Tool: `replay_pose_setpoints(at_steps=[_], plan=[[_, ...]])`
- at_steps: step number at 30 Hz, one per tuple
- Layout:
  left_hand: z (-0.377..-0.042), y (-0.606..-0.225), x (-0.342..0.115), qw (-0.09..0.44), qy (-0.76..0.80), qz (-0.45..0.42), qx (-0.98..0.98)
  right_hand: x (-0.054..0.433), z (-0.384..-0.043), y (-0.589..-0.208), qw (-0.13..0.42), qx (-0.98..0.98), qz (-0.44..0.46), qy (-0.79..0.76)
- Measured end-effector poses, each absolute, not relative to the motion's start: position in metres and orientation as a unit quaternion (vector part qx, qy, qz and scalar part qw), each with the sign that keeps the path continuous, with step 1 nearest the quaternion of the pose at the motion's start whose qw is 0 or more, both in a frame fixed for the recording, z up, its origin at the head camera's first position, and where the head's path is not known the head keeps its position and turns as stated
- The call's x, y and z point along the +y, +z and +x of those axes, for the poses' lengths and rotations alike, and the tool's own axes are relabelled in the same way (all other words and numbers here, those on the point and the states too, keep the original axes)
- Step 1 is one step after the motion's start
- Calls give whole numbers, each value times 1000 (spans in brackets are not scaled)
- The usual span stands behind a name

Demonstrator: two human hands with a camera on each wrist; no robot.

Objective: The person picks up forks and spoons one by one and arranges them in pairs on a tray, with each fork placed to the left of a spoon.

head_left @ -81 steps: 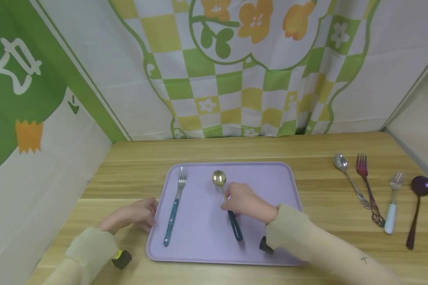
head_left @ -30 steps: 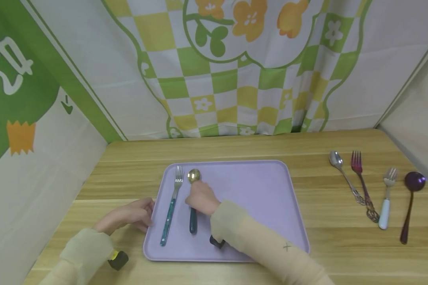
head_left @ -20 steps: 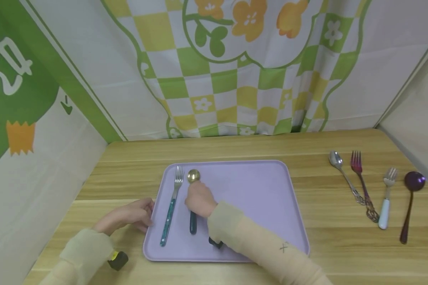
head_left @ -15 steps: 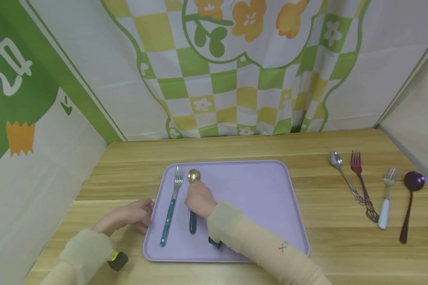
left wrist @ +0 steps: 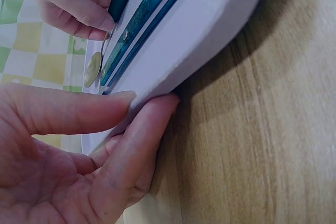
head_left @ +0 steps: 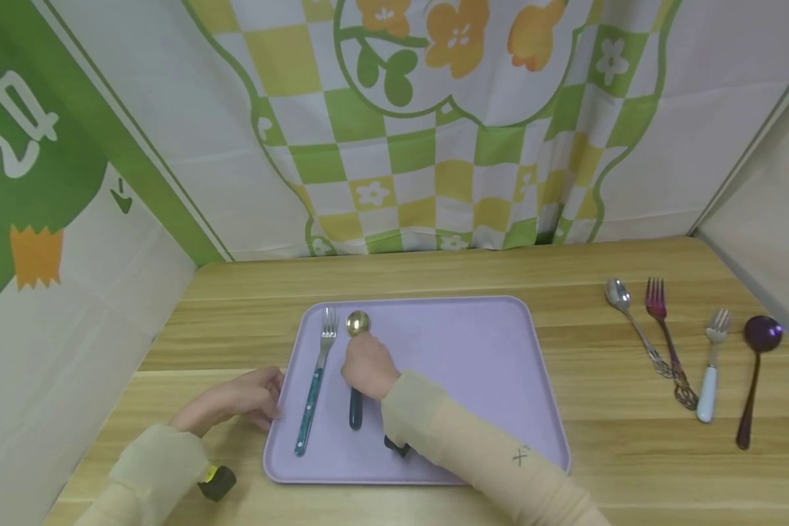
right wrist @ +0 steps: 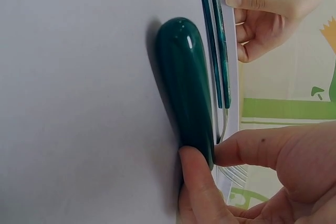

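The dark-green handle of a gold-bowled spoon [head_left: 358,323] is pinched between thumb and fingers of the right hand [head_left: 370,365]. Spoon positioned on lilac tray [head_left: 460,380], just right of teal-handled fork [head_left: 311,409]. Tray's left rim is held between thumb and fingers of the left hand [head_left: 237,400]. Four utensils, including a purple-tined fork [head_left: 657,299], are spread on the desk [head_left: 434,276], right of the tray.

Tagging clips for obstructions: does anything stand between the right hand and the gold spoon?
Nothing visible does: the right hand pinches the spoon directly by its green handle. The fork lies beside it, toward the left hand, not between them.
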State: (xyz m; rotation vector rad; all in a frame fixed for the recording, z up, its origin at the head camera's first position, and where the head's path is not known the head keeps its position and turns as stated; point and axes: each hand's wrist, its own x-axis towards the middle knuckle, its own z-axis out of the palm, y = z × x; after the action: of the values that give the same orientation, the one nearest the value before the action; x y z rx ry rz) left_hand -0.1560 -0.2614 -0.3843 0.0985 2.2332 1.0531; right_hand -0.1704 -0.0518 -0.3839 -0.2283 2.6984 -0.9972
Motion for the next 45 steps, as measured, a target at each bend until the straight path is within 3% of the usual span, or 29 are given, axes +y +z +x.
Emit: replay_pose_setpoints(at_steps=[45], plan=[[-156, -385, -263, 331, 413, 45, 847, -51, -170, -384, 143, 930, -101, -322]])
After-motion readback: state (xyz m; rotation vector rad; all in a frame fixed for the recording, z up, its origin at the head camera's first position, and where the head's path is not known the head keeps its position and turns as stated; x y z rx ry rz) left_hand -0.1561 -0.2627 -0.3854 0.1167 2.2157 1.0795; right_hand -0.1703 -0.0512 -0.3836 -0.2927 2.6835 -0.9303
